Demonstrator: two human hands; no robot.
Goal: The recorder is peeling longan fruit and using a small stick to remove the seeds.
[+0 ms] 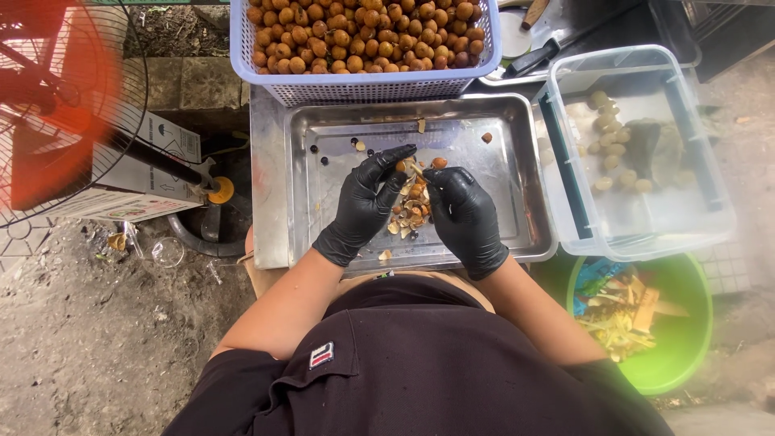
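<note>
Left hand (367, 202), black-gloved, pinches a small brown longan fruit (401, 165) between thumb and forefinger over the middle of the steel tray (323, 121). Right hand (467, 216), also gloved, is closed on a thin pale tool (417, 170), its tip touching the fruit; what kind of tool cannot be told. Directly below the hands: pile of brown shell pieces (410, 214) at the tray's centre. A few dark seeds (324, 160) lie toward the tray's far left corner.

Beyond the tray's far edge: lavender basket (363, 85) full of whole longans. Just right of the tray: clear plastic tub (638, 218) holding pale peeled fruit. Green bucket (686, 339) of scraps sits lower right. Red fan (56, 105) at left; ground is bare dirt.
</note>
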